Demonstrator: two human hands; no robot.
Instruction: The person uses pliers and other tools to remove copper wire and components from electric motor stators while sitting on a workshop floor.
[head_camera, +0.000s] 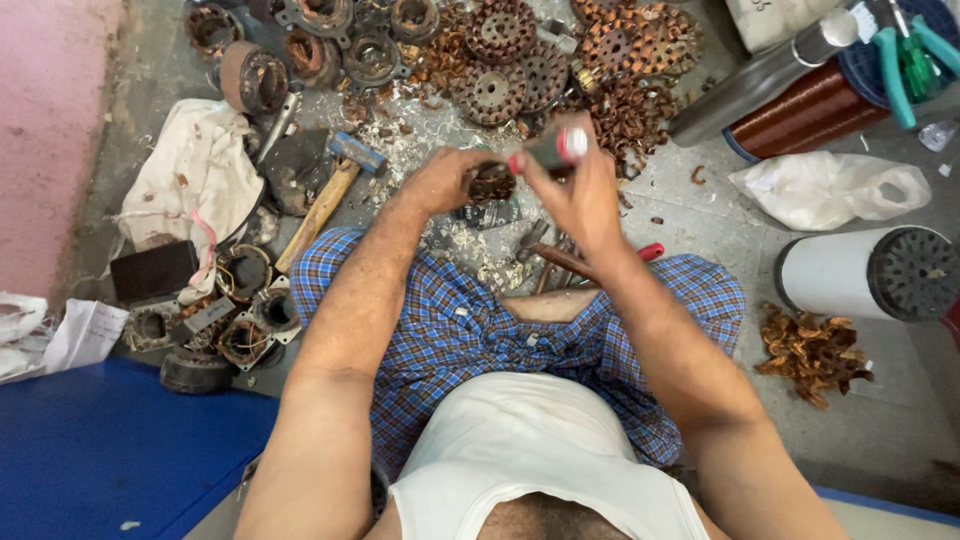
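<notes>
Head view is looking down at a person sitting on a grey floor (700, 230) in blue checked shorts (450, 330) and a white vest (530, 450). Both hands are meeting just in front of the knees. The left hand (445, 180) is curling its fingers around a small round motor part (492, 183), brown and rusty, with copper wire showing in it. That part is sitting between the two hands, a little above the floor. The right hand (580, 195) is closing tight on a tool with a dark and red handle (550, 148), and the handle end is poking up out of the fist, blurry. The tool is coming down beside the motor part, but I cannot tell if they are touching. A hammer (330, 195) with a wooden handle and a blue head is lying on the floor near the left hand. A dirty white cloth (195, 170) is lying farther left. Many round rusty motor pieces (510, 60) are lying in a heap past the hands, with bits of copper scrap (630, 115) mixed in. A big spool of copper wire (800, 115) is lying off to the right at the top, and green pliers (905, 55) are resting on it. A white plastic bag (830, 185) and a white tube (860, 272) are lying near it.
</notes>
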